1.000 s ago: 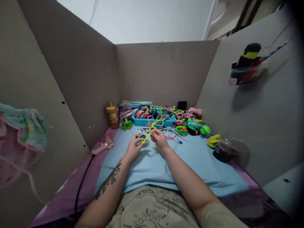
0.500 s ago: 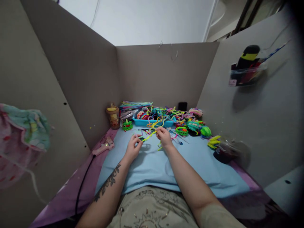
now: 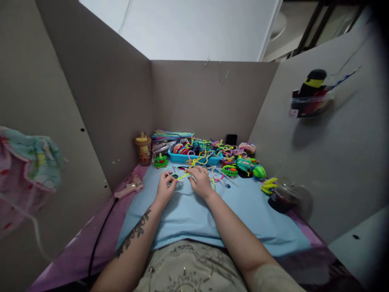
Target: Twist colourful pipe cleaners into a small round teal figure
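Between my hands runs a yellow-green pipe cleaner (image 3: 183, 176), above the blue cloth. My left hand (image 3: 165, 187) pinches its left end between thumb and fingers. At its other side my right hand (image 3: 200, 181) curls its fingers round the pipe cleaner, close to my left hand. A small dark green piece (image 3: 175, 176) shows by my left fingertips; its exact form is too small to make out. Just beyond my fingers stands a blue tray (image 3: 194, 159) heaped with coloured pipe cleaners. Another yellow-green strand (image 3: 213, 183) shows to the right of my right hand.
A green frog figure (image 3: 161, 161) and a brown cup (image 3: 142, 151) stand at the back left. The pink glue gun (image 3: 130, 188) lies left, its black cord trailing forward. Fuzzy figures (image 3: 244, 164) crowd the right, near a dark container (image 3: 280, 200). Grey panels enclose the table.
My right hand has moved left and closer to my left hand, so the stretch of pipe cleaner between them is shorter. The whole view has shifted slightly.
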{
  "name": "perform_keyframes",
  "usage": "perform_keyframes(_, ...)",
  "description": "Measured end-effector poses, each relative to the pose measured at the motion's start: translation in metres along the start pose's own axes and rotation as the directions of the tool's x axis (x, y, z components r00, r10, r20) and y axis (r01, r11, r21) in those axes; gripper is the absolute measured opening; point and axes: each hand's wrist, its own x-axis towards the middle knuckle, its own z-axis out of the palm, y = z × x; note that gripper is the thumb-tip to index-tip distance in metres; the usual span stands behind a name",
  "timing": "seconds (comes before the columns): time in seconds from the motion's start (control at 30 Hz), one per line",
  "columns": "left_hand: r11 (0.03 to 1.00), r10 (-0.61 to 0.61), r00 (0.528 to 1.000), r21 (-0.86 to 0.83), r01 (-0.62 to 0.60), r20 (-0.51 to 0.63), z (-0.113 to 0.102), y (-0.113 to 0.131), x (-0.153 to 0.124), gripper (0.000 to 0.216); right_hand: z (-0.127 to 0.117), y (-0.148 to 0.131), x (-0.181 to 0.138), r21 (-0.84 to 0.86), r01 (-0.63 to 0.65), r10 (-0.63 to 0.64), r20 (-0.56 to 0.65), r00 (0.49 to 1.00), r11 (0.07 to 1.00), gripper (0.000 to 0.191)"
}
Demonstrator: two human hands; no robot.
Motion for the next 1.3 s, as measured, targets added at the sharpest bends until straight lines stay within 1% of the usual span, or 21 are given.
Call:
perform_keyframes(0.03,1.0,-0.009,1.0,-0.012,0.009,0.009,0.0,0.0,0.0,0.016,0.002,-0.007,0.0,0.036,0.058,-0.059,0.032,0.998,0.998,0.033)
perform_keyframes(0.1,0.998,-0.033,0.999,-0.046,0.034,0.032,0.0,0.0,0.0,0.016,0.005,-0.016,-0.002,0.095,0.107,-0.11,0.034,0.993,0.99,0.027)
perform_keyframes(0.17,0.992,-0.064,0.996,-0.101,0.07,0.055,0.0,0.001,0.0,0.016,0.007,-0.019,-0.003,0.126,0.117,-0.123,0.039,0.992,0.985,0.018)
perform_keyframes(0.2,0.986,-0.088,0.994,-0.138,0.096,0.063,0.0,0.001,0.001,0.016,0.007,-0.019,-0.003,0.142,0.109,-0.116,0.037,0.993,0.984,0.016)
perform_keyframes(0.23,0.974,-0.121,0.991,-0.183,0.131,0.062,0.001,0.001,0.001,0.013,0.007,-0.018,-0.004,0.164,0.093,-0.098,0.025,0.995,0.982,0.016)
perform_keyframes(0.3,0.93,-0.22,0.975,-0.294,0.222,0.041,0.001,0.0,0.003,0.013,0.006,-0.014,-0.004,0.229,0.038,-0.027,-0.05,0.998,0.973,0.015)
perform_keyframes(0.37,0.854,-0.32,0.947,-0.426,0.298,0.02,0.002,-0.001,0.003,0.025,0.004,-0.011,-0.003,0.3,-0.019,0.068,-0.155,0.986,0.954,0.013)
perform_keyframes(0.43,0.771,-0.379,0.925,-0.544,0.331,0.026,0.001,-0.001,0.003,0.035,0.003,-0.01,-0.002,0.352,-0.06,0.139,-0.204,0.969,0.934,0.012)
perform_keyframes(0.5,0.698,-0.409,0.911,-0.621,0.356,0.063,0.0,0.0,0.002,0.04,0.004,-0.011,-0.001,0.39,-0.109,0.196,-0.19,0.962,0.914,0.011)
perform_keyframes(0.6,0.592,-0.453,0.878,-0.683,0.427,0.156,-0.003,0.005,0.001,0.046,0.008,-0.013,-0.002,0.451,-0.199,0.276,-0.113,0.954,0.87,0.012)
perform_keyframes(0.73,0.451,-0.502,0.824,-0.734,0.508,0.262,-0.007,0.009,0.002,0.053,0.016,-0.014,-0.006,0.506,-0.258,0.297,0.004,0.955,0.823,0.014)
perform_keyframes(0.8,0.405,-0.512,0.809,-0.749,0.524,0.289,-0.008,0.009,0.003,0.056,0.018,-0.015,-0.007,0.506,-0.256,0.281,0.028,0.959,0.824,0.016)
perform_keyframes(0.87,0.385,-0.507,0.806,-0.756,0.53,0.306,-0.008,0.009,0.003,0.057,0.019,-0.016,-0.008,0.483,-0.225,0.246,0.02,0.969,0.846,0.017)
perform_keyframes(1.03,0.406,-0.48,0.819,-0.748,0.525,0.314,-0.007,0.01,0.001,0.056,0.017,-0.022,-0.006,0.398,-0.084,0.099,-0.017,0.995,0.914,0.02)
perform_keyframes(1.1,0.411,-0.481,0.823,-0.751,0.517,0.303,-0.007,0.009,0.001,0.056,0.015,-0.024,-0.005,0.36,-0.08,0.104,-0.048,0.993,0.929,0.023)
perform_keyframes(1.13,0.413,-0.486,0.822,-0.751,0.515,0.297,-0.007,0.009,0.001,0.056,0.015,-0.025,-0.005,0.335,-0.094,0.123,-0.067,0.99,0.937,0.026)
perform_keyframes(1.2,0.407,-0.504,0.816,-0.755,0.514,0.283,-0.006,0.008,0.001,0.056,0.015,-0.025,-0.005,0.28,-0.117,0.145,-0.081,0.986,0.953,0.039)
perform_keyframes(1.23,0.399,-0.516,0.812,-0.762,0.51,0.273,-0.006,0.007,0.002,0.055,0.016,-0.024,-0.006,0.256,-0.116,0.137,-0.066,0.988,0.96,0.047)
perform_keyframes(1.3,0.381,-0.542,0.803,-0.78,0.497,0.247,-0.006,0.004,0.003,0.054,0.019,-0.021,-0.007,0.226,-0.093,0.1,-0.02,0.995,0.97,0.055)
